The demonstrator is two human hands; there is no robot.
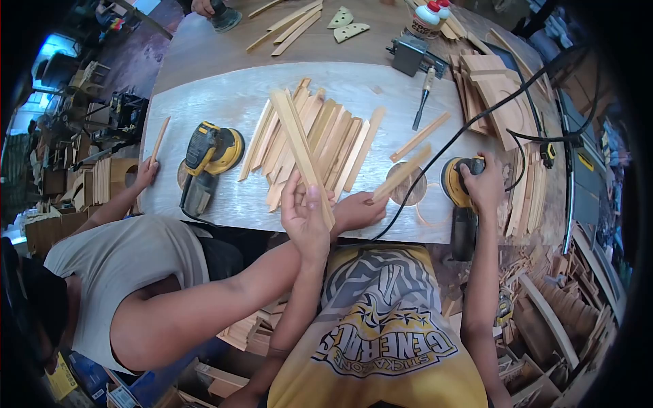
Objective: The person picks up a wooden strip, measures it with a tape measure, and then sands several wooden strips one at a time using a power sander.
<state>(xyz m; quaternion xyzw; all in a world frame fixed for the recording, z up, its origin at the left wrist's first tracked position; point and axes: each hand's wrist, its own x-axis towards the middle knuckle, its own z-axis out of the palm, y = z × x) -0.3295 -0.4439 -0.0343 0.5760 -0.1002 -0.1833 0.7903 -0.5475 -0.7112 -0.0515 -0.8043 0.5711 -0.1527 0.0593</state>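
My left hand [306, 219] is closed on a long wooden strip [297, 132], which tilts up over a row of similar strips [331, 136] on the pale board. On the right, my right hand [484, 182] grips the top of a yellow and black sander [456, 180] resting on the board. A co-worker's arm crosses behind my left wrist. That person's hand [360, 211] holds another strip [403, 174] between my two hands, above a round disc [408, 183].
A second sander [212, 149] sits at the left, near the co-worker's other hand [146, 173]. A black cable [469, 124] runs across the board. Farther back are a chisel [425, 98], a metal clamp [410, 54], glue bottles [426, 19] and stacked wood pieces [496, 92].
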